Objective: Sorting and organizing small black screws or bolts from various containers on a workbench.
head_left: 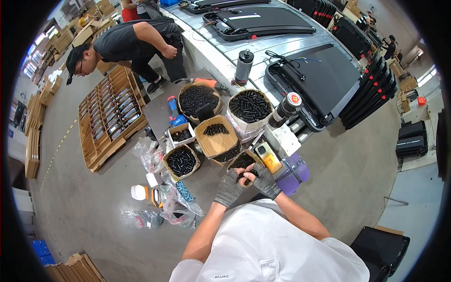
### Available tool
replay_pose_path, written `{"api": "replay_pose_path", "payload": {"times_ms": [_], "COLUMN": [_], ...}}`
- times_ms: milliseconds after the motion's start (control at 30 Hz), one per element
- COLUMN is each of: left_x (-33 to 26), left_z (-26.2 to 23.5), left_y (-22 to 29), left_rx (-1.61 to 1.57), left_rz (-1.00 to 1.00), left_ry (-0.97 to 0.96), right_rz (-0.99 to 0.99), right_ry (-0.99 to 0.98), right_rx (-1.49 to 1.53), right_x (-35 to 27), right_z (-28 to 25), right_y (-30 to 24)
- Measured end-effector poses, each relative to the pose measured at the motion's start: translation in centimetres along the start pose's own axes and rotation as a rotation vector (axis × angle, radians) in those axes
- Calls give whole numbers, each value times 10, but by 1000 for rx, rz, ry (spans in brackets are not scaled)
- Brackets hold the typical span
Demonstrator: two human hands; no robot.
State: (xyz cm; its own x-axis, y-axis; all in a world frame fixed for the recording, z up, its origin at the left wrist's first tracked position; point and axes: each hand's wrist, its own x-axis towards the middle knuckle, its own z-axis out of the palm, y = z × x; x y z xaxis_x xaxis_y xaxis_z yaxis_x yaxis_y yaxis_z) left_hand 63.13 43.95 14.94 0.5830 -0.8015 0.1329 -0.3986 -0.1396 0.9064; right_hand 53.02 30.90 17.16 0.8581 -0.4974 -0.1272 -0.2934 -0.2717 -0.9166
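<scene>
My left hand (pixel 230 187) and my right hand (pixel 266 182), both in grey fingertip-less gloves, meet over a small open cardboard box (pixel 242 161) of tiny black parts. The fingers of both hands are pinched together. Something small and dark shows between them, too small to name. Just beyond stands a bigger cardboard box (pixel 213 148) with a heap of black bolts (pixel 216 129) inside. To its left, another open box holds black bolts (pixel 181 161). Right of my hands lies a phone (pixel 268 157) with a yellow lower part, beside a purple strapped bundle (pixel 293 175).
Two larger containers of black bolts (pixel 199 99) (pixel 250 106) stand farther back. A blue-red power screwdriver (pixel 175 113) lies left. Black treadmill-like decks (pixel 324 77) rest on the metal bench (pixel 225 51). A red-button post (pixel 285 109) rises right. A person (pixel 127 44) bends over a partitioned crate (pixel 89 157).
</scene>
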Motion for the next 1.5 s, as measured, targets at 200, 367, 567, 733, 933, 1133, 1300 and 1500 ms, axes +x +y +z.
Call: {"api": "replay_pose_path", "payload": {"times_ms": [200, 367, 567, 733, 933, 1133, 1300, 1500], "left_x": [12, 26, 53, 115, 161, 170, 169, 130], "left_z": [-7, -18, -31, -42, -28, -7, -6, -57], "left_y": [6, 3, 5, -32, -92, -92, -90, -68], "left_rx": [1, 40, 383, 466, 536, 639, 614, 445], "left_rz": [-53, 93, 125, -59, -397, -490, -424, -178], "left_ry": [-9, 43, 22, 239, 79, 57, 169, 390], "right_rz": [-75, -114, -136, 339, 501, 562, 560, 493], "right_ry": [30, 3, 92, 188, 88, 120, 90, -32], "right_rx": [-53, 49, 209, 1019, 1500, 1501, 1556, 1607], "right_x": [6, 22, 45, 57, 30, 6, 8, 11], "right_z": [4, 3, 5, -4, -11, -16, -15, -27], "right_y": [-12, -14, -15, 27, 50, 74, 74, 46]}}
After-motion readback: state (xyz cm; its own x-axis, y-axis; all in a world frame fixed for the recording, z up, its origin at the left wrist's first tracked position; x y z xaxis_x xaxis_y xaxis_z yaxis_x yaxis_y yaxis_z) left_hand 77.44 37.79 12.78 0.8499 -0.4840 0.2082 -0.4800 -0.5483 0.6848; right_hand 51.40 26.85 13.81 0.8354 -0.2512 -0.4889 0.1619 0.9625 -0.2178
